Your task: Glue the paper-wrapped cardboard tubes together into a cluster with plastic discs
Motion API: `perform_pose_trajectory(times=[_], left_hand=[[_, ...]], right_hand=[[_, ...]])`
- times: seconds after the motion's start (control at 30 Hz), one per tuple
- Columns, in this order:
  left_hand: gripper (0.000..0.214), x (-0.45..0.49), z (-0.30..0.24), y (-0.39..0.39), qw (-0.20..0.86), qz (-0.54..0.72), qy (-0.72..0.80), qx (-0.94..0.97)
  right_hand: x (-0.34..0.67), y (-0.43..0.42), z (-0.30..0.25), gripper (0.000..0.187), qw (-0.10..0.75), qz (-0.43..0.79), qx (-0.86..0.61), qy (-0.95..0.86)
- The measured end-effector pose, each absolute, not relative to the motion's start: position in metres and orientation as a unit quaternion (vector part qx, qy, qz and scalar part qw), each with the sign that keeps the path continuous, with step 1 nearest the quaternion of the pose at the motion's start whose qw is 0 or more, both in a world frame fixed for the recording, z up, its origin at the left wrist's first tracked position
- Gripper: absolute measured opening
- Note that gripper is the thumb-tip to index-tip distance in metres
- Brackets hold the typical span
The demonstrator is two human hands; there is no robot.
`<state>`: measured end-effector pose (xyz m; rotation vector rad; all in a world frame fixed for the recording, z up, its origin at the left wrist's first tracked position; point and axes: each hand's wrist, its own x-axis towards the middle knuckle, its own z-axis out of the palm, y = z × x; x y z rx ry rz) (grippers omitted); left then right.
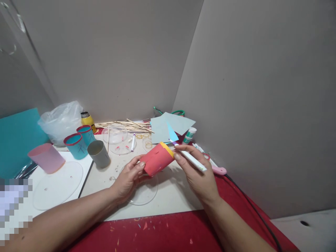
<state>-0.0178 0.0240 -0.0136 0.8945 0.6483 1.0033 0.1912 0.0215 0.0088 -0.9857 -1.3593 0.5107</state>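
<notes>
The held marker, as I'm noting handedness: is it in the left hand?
No, the right hand holds the marker, while the left hand holds the red cylinder.

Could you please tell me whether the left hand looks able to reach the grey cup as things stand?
Probably yes: the grey cup stands nearby with nothing visible blocking the way, though the left hand holds the red cup and would likely have to release it first.

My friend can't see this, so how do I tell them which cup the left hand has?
Find the pale board on the red table. Above it, the left hand holds the cup, tilted, beside the right hand with its pen. It alone is red with a yellow rim; the others are a pink cup, a grey cup and two blue cups.
</notes>
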Motion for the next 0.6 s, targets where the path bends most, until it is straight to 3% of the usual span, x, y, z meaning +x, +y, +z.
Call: perform_pose_trajectory(times=[0.2,0.6], left_hand=[[0.059,-0.019,-0.017,0.025,0.666,0.487,0.324,0.463],[0.068,-0.021,-0.032,0.021,0.453,0.51,0.354,0.64]], right_hand=[[0.191,0.02,0.011,0.014,0.647,0.236,-0.438,-0.577],[0.191,0.016,0.009,0.011,0.646,0.271,-0.414,-0.581]])
